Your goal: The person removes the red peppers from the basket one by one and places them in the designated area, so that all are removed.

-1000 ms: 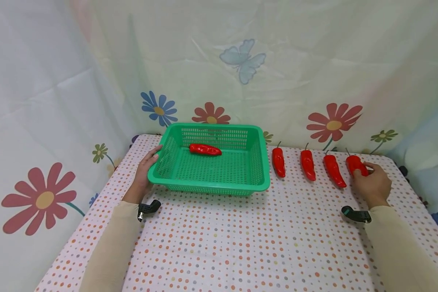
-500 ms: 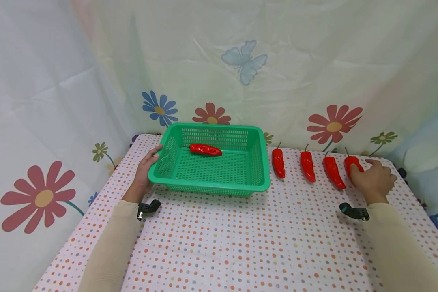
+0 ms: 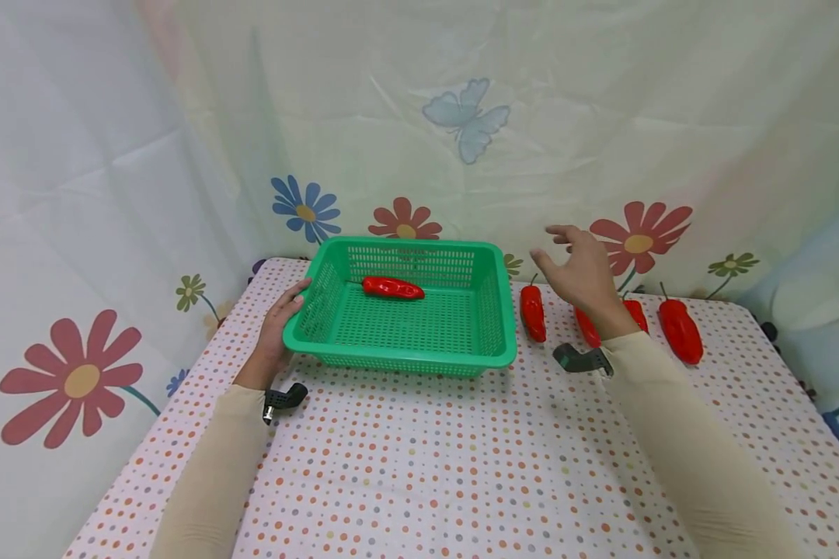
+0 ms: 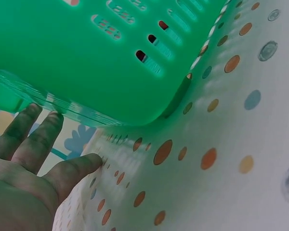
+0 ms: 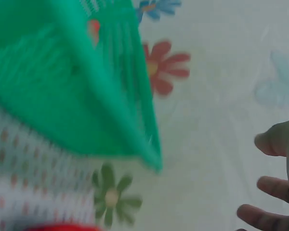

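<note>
My left hand (image 3: 277, 330) rests against the left side of a green plastic basket (image 3: 398, 359), its fingers fairly straight along the wall, as the left wrist view also shows. One red chili pepper (image 3: 393, 288) lies inside the basket. In the air above the row of peppers is my right hand (image 3: 582, 272), fingers spread and holding nothing. Below it, right of the basket, lies a red pepper (image 3: 533, 313). Two more, a second pepper (image 3: 587, 328) and a third pepper (image 3: 635, 313), are partly hidden by the right hand and wrist. The rightmost pepper (image 3: 680, 331) lies in full view.
A white tablecloth with coloured dots (image 3: 419, 466) covers the table. Behind it hangs a pale curtain (image 3: 363, 155) printed with flowers and a butterfly. Each wrist wears a small black camera, such as the right wrist camera (image 3: 579, 359).
My right hand has let go of the rightmost pepper, risen and moved left toward the basket. That pepper stays on the table. The left hand and basket have not moved.
</note>
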`<state>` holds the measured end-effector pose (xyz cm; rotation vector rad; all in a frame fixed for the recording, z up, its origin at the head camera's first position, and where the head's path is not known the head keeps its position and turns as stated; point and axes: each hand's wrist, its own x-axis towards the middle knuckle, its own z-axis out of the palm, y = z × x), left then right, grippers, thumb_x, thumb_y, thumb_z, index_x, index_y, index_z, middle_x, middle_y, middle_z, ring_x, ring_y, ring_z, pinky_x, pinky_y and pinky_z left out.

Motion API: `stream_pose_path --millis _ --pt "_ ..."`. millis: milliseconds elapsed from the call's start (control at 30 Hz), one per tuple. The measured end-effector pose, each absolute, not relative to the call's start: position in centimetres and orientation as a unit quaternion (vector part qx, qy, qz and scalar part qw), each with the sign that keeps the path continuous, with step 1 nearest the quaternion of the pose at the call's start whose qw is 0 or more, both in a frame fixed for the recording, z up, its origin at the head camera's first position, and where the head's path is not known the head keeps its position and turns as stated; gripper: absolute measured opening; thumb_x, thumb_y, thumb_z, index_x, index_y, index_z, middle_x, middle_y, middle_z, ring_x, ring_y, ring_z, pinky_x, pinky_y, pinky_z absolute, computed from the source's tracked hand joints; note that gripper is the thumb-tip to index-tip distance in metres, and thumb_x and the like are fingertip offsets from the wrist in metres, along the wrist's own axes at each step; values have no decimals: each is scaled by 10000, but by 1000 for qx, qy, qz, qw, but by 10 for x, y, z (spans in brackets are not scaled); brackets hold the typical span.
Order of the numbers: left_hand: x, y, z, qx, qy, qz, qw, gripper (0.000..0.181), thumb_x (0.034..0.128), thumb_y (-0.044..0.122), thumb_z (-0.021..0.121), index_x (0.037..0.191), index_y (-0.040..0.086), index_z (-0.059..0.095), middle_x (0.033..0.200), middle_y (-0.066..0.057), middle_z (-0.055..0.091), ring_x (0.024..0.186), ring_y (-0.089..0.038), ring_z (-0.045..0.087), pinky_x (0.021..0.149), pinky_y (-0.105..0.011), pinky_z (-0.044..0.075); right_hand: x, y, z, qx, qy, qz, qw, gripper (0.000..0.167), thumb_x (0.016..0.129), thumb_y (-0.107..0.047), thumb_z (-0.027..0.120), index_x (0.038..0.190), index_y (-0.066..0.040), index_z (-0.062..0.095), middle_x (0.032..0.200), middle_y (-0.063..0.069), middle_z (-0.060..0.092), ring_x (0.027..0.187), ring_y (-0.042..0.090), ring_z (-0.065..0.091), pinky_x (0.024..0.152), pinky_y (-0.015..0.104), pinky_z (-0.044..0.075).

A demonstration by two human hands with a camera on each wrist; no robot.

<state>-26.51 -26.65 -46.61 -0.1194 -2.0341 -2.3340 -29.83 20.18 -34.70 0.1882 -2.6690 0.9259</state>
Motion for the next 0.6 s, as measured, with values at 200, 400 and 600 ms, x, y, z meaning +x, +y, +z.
stream_pose_path --millis 200,400,600 --pt "-267 -269 -468 -38 -654 -755 22 475 1056 308 425 1512 178 387 1589 -70 287 1266 -167 426 932 -223 474 -328 146 -315 144 -909 384 71 594 977 -417 560 1464 -100 436 1428 222 494 1263 415 480 1009 581 427" --pt "-268 -269 -466 -43 -652 -757 25 487 1047 320 451 1508 173 395 1586 -83 289 1257 -169 435 907 -208 487 -361 100 -316 198 -849 488 -41 509 977 -321 601 1427 -108 495 1419 150 523 1267 309 508 1023 532 430" --pt "-268 -265 -468 -44 -647 -761 16 487 1051 318 436 1514 175 383 1565 -69 310 1221 -174 458 883 -217 508 -376 58 -344 251 -802 536 -86 411 971 -197 624 1353 -57 565 1376 159 572 1253 287 533 1056 511 431"
